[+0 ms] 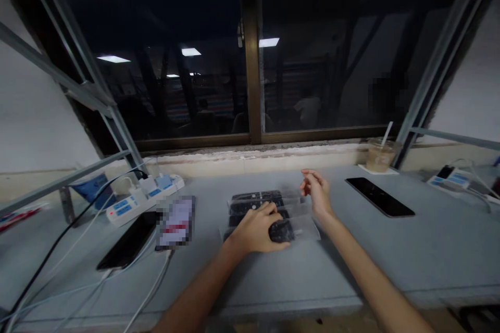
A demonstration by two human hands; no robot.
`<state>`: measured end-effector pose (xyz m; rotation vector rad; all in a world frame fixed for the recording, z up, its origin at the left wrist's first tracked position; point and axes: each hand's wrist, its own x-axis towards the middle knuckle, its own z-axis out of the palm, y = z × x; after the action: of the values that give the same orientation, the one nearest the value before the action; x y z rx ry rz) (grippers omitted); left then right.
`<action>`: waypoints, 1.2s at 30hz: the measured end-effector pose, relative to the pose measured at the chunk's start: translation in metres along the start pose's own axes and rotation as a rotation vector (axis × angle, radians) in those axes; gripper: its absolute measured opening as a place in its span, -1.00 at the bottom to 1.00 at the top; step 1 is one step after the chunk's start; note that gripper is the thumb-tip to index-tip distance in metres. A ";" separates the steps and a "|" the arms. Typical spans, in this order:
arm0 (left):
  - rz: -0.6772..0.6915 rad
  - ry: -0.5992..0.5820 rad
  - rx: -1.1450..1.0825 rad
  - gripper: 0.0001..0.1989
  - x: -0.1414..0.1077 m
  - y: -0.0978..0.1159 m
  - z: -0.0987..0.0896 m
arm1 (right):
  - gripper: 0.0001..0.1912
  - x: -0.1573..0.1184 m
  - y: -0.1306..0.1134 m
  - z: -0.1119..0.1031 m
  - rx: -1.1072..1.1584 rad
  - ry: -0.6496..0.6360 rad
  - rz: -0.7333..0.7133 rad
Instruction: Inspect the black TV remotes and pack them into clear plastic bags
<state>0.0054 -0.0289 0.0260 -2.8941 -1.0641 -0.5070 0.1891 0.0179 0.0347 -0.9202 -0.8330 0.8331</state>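
Note:
Several flat black objects [255,199] in clear plastic sleeves lie one behind another in the middle of the table. My left hand [258,226] reaches over them, its fingers and thumb around a black plastic-wrapped piece [282,231] at their right front. The kind of these pieces is not plain. My right hand [315,192] is lifted just right of them, with loosely bent fingers a little apart and nothing visible in them. Below it, clear plastic [308,228] spreads over the tabletop, blurred at its edges.
On the left stand a white power strip [128,209], a dark phone [130,242] and a lit phone [175,223], with cables running to the front edge. To the right lie another phone [378,196] and a drink cup with a straw [379,156]. A window [187,62] rises behind the grey table [441,250].

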 end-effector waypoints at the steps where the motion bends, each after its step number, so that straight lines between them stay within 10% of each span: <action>1: 0.021 -0.005 -0.007 -0.56 0.000 0.002 0.002 | -0.80 0.000 0.002 0.001 -0.014 -0.015 0.001; 17: 0.259 0.055 0.052 -0.72 0.004 0.012 0.023 | -0.80 0.004 0.011 -0.001 -0.094 -0.039 -0.008; 28: -0.126 -0.137 -0.156 0.14 -0.004 -0.002 0.008 | -0.76 0.009 0.013 -0.005 -0.101 -0.011 0.004; 36: -0.363 -0.325 -0.166 0.19 -0.003 -0.016 0.011 | -0.79 0.009 0.022 -0.006 -0.185 -0.118 0.035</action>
<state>-0.0034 -0.0171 0.0129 -3.0026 -1.6860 -0.1310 0.1934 0.0322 0.0144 -1.0583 -1.0120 0.8572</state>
